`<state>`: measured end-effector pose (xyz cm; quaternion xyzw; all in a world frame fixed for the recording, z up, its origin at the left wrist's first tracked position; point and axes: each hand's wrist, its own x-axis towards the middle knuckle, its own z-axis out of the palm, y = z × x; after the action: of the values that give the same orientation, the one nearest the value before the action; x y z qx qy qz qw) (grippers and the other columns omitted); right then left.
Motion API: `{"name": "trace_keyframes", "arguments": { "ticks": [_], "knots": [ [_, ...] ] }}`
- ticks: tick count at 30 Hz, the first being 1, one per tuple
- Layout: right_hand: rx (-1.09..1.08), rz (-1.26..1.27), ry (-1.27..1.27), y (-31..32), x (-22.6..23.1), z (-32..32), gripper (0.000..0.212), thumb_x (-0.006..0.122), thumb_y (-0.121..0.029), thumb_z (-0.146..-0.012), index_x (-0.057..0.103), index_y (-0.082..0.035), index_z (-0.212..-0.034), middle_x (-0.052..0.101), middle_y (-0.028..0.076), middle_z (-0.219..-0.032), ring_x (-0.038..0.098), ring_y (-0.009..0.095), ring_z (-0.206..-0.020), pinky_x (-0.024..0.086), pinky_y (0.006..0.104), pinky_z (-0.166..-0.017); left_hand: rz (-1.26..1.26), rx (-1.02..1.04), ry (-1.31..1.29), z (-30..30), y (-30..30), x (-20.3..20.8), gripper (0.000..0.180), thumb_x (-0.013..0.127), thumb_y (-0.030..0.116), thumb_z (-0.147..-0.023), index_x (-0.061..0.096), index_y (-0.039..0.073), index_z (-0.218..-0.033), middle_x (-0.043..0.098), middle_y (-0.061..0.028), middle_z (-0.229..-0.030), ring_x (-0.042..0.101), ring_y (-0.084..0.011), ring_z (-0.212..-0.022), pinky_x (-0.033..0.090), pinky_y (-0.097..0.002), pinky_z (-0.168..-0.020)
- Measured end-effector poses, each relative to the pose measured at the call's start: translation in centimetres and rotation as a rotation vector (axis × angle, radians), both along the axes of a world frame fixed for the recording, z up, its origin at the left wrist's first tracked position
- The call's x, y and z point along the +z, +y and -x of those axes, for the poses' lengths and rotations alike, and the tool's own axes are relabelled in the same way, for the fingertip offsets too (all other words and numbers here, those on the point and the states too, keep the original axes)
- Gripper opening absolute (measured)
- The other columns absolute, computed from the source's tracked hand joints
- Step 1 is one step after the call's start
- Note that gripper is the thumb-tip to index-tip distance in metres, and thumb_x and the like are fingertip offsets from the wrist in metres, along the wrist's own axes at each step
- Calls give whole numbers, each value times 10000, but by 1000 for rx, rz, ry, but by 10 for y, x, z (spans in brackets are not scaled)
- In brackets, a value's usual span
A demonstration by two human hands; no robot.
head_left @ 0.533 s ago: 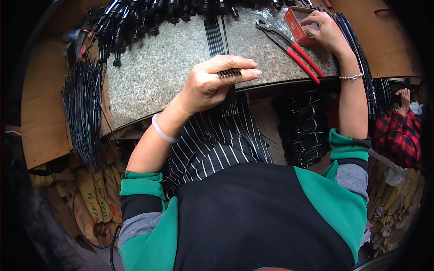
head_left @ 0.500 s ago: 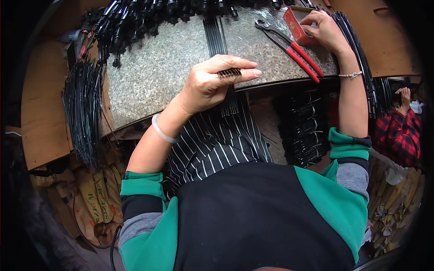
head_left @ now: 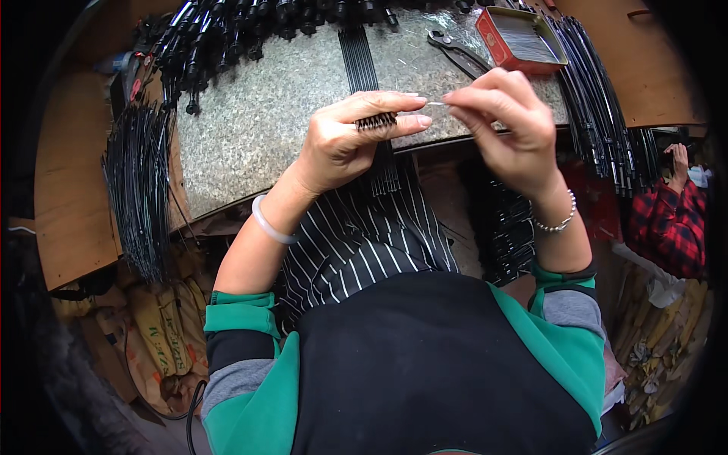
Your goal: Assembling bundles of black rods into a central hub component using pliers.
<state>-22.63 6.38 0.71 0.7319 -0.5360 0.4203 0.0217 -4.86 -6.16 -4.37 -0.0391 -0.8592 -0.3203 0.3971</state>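
Between the two grips, a thin pale wire (head_left: 437, 103) juts from the right hand (head_left: 509, 125), its fingertips pinched closed on it, towards the left hand (head_left: 341, 136), whose half-closed fingers hold a dark coil (head_left: 377, 121), probably to steady it. Beneath the left grip, black rods (head_left: 358, 64) cross the desk (head_left: 250, 114); beyond the right, pliers (head_left: 461, 58) and a red tin (head_left: 497, 42) of fine wires (head_left: 528, 44) sit seemingly for easy reach.
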Motion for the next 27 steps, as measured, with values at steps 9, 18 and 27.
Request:
{"name": "trace_keyframes", "arguments": {
  "ticks": [9,18,27],
  "knots": [
    [-1,83,28,1,-9,-18,241,699,20,-666,671,-48,-895,566,31,-726,513,157,-644,386,263,-588,5,-48,8,1,-2,-2,472,519,-179,-624,677,89,-979,623,-184,-1050,623,-304,-966,517,-358,-826],
    [2,140,97,-1,-4,-20,282,711,-1,-629,677,-65,-901,562,11,-722,512,151,-639,367,273,-592,-8,-57,38,0,-3,-5,484,528,-181,-625,673,102,-990,623,-185,-1048,623,-313,-962,523,-367,-814],
    [-18,174,156,0,-5,-17,305,714,-15,-605,681,-76,-902,550,3,-712,506,149,-632,363,278,-595,1,-43,15,0,-2,-3,480,531,-179,-625,672,97,-992,630,-182,-1031,626,-306,-957,519,-363,-819]
  ]
}}
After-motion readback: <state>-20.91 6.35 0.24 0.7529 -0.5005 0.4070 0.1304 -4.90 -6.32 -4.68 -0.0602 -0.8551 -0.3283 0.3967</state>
